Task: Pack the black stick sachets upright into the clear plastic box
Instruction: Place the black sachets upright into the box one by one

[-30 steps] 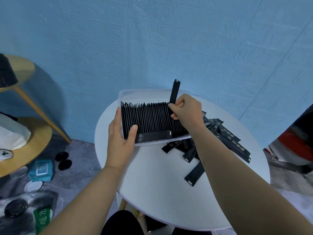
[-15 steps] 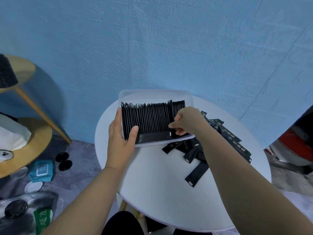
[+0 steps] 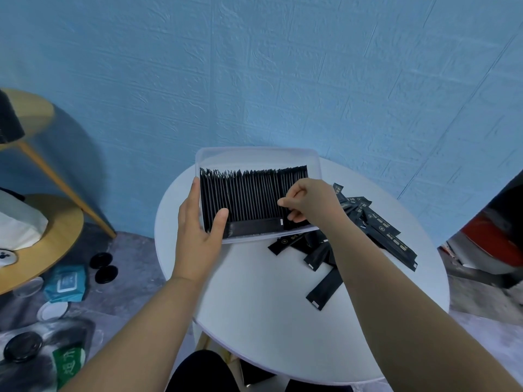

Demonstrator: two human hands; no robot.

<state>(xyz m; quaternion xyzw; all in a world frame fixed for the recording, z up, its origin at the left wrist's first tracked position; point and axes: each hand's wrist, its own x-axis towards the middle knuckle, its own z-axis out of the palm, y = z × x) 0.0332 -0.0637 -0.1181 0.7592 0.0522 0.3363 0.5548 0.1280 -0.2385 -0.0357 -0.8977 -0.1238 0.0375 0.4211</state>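
While loose sachets [image 3: 325, 288] lie scattered on the white table [image 3: 268, 321] nearest, the left hand [image 3: 198, 236] clamps the box [image 3: 254, 154] by its left wall, and the right hand [image 3: 311, 205], fingers [image 3: 288, 200] curled, pinches the packed sachets [image 3: 243, 199] standing upright inside.

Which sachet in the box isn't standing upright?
The crosswise sachet, lying flat along the near wall of the clear plastic box, just right of the left hand. The upright sachets behind it stand on end in one row.
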